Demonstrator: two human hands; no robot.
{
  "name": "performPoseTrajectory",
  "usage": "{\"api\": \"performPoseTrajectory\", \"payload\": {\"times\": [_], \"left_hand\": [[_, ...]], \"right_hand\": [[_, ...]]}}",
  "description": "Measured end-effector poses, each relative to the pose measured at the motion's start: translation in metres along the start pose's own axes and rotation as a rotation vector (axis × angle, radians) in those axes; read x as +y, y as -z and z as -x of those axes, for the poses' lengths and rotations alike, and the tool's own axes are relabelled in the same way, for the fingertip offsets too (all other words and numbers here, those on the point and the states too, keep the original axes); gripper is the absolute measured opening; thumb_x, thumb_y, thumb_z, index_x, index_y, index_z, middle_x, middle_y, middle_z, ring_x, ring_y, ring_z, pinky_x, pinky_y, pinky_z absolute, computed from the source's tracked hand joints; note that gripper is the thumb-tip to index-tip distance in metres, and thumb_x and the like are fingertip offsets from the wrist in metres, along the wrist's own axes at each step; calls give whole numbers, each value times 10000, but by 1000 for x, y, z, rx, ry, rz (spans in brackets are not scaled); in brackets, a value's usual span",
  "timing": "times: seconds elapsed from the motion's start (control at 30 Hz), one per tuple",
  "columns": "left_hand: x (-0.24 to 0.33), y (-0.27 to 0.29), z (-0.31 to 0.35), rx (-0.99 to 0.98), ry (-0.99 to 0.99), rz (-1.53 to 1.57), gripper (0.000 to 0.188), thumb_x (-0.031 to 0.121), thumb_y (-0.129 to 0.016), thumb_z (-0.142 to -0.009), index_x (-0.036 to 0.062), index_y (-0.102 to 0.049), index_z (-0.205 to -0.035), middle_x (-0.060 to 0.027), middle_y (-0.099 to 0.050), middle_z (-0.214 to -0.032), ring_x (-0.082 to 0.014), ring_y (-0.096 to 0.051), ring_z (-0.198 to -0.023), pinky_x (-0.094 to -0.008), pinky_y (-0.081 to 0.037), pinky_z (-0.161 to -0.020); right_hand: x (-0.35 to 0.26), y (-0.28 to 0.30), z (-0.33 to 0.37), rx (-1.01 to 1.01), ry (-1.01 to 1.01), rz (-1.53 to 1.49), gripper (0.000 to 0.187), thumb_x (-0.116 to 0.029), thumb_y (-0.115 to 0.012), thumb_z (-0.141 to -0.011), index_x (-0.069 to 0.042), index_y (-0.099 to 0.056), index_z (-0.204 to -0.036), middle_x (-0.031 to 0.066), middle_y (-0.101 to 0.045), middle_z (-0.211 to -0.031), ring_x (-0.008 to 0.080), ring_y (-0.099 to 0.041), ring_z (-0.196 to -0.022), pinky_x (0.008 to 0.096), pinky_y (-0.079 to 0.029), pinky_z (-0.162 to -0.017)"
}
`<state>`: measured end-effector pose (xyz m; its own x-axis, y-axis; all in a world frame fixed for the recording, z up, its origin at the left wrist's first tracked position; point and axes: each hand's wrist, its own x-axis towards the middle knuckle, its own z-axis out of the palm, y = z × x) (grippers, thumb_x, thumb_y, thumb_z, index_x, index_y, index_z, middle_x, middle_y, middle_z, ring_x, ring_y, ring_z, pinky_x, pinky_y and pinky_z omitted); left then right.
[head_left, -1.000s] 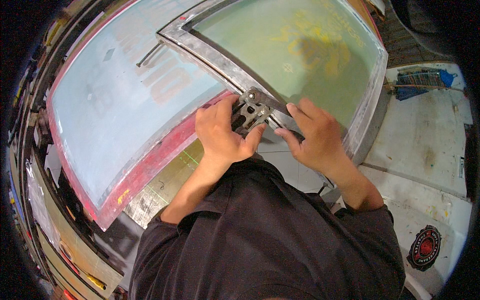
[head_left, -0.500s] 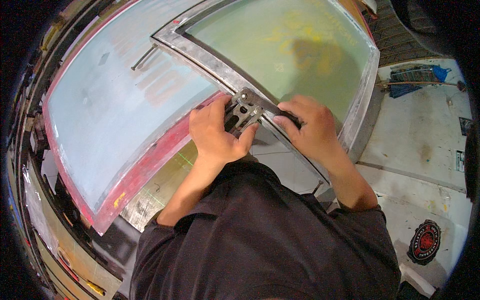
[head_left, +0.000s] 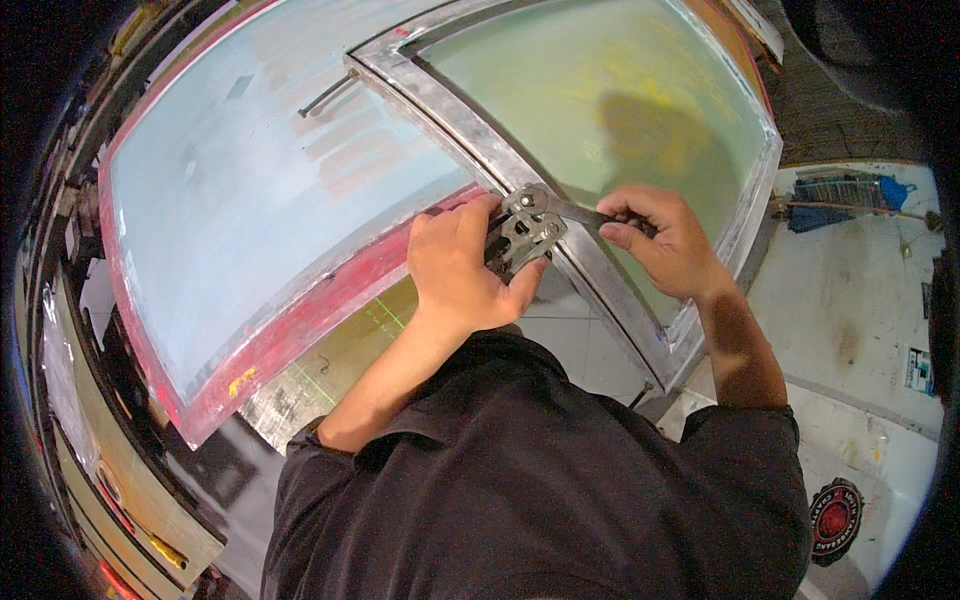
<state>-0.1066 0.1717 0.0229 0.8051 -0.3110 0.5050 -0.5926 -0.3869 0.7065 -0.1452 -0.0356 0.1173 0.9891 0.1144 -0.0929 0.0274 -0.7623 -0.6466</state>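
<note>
Close in front of my body is a grey metal bracket (head_left: 522, 240) with slots and bolts, set at the inner edge of a silver metal frame (head_left: 480, 140). My left hand (head_left: 450, 270) grips the bracket from its left side, thumb on the near face and fingers over the far side. In my right hand (head_left: 665, 245) is the outer end of a dark, flat, wrench-like bar (head_left: 578, 212). The bar's rounded end sits at a bolt on top of the bracket. Fingers hide part of both the bracket and the bar.
Greenish sheeting (head_left: 560, 100) with yellow stains fills the silver frame. To the left lies a light blue panel (head_left: 230, 200) with a red border, a thin dark rod (head_left: 327, 93) beside it. Green light lines cross a board (head_left: 370, 345) below. A worn white surface (head_left: 820, 300) stretches right.
The whole view has shifted, so hands, bracket and frame appear farther right. The wrench-like bar lies at a flatter angle, with my right hand farther from the bracket. Both hands keep their grip.
</note>
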Motion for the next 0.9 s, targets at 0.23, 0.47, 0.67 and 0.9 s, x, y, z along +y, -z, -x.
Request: {"api": "performPoseTrajectory", "payload": {"times": [0.23, 0.47, 0.67, 0.9], "left_hand": [[-2, -1, -1, 93, -66, -32, 565, 308, -723, -514, 33, -566, -982, -86, -580, -722, -276, -541, -638, -370, -360, -606], [3, 2, 1, -9, -2, -43, 584, 369, -724, -567, 35, -577, -1022, -114, -613, -883, -302, -540, -751, -373, -391, -681], [1, 3, 0, 5, -15, -57, 533, 316, -687, -564, 28, -590, -1001, -120, -615, -877, -299, -537, -740, -366, -398, -678], [-1, 0, -5, 69, -107, -50, 556, 298, -718, -500, 6, -575, -950, -97, -586, -730, -271, -537, -606, -349, -356, -579]], "right_hand": [[-36, 15, 10, 145, 16, 142, 172, -47, -641, -758, 13, -604, -914, 72, -586, -700, 141, -536, -617, 268, -427, -577], [32, 19, -56, -196, -93, -341, 196, -229, -711, -767, -53, -655, -833, -16, -609, -671, 79, -523, -600, 261, -406, -542], [17, 41, -134, -563, 225, 158, 306, -200, -777, -682, -19, -568, -553, 3, -468, -469, 73, -405, -445, 257, -303, -430], [-6, 18, -184, -848, 403, 203, 382, -260, -819, -594, -10, -542, -513, 37, -491, -451, 108, -407, -404, 280, -303, -401]]}}
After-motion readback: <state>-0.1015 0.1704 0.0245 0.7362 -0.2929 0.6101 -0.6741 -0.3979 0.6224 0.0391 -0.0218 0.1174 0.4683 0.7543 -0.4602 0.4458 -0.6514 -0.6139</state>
